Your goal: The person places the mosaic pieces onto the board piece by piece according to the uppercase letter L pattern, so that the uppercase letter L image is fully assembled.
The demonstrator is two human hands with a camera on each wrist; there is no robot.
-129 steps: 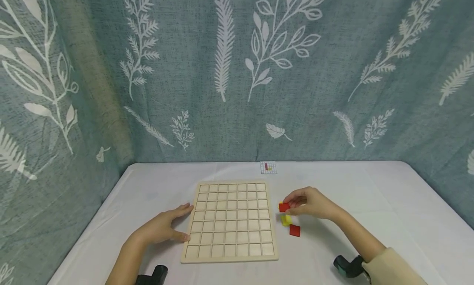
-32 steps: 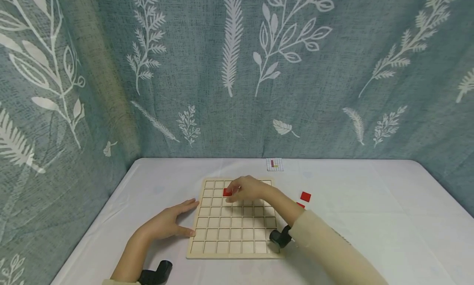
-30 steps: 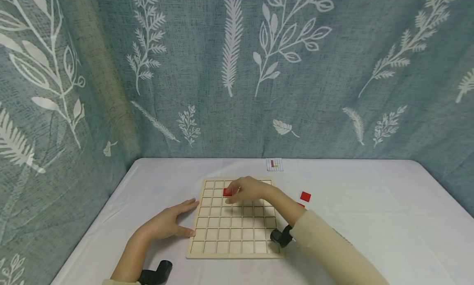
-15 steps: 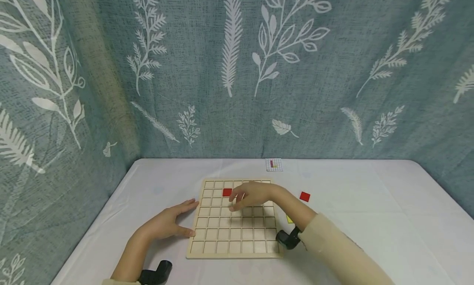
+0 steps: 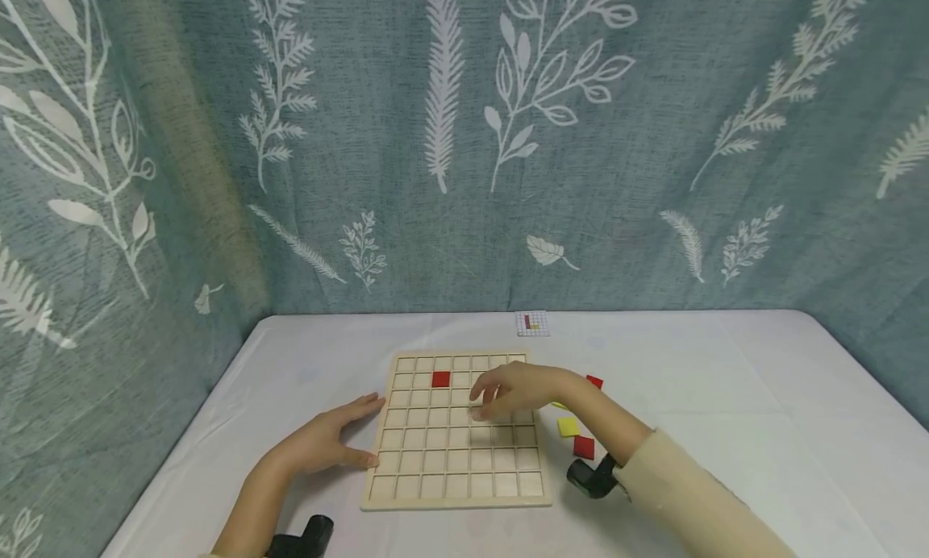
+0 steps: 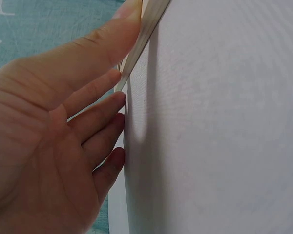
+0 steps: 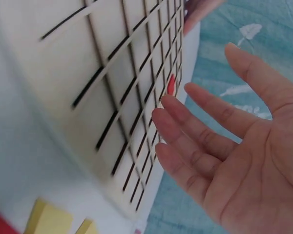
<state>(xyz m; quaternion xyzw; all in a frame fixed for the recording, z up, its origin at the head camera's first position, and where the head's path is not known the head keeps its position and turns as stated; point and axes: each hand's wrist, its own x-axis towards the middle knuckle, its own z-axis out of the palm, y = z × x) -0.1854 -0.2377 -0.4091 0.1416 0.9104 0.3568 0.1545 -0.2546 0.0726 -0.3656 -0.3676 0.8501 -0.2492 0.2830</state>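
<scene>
A wooden grid board lies on the white table. One red square tile sits in a cell of its second row from the back. My left hand touches the board's left edge with thumb and fingertips; the left wrist view shows its fingers extended along that edge. Over the board's right half hovers my right hand, fingers loosely bent and nothing between them, as the right wrist view also shows. Right of the board lie a yellow tile, a red tile and others partly hidden by my right forearm.
A small card with a printed coloured grid lies at the table's back edge. A patterned teal curtain hangs behind and at the sides. White tablecloth stretches out to the right.
My right hand carried a red tile from the right-hand tiles to the board, let go of it in a cell, and has drawn back rightward. My left hand has stayed at the edge.
</scene>
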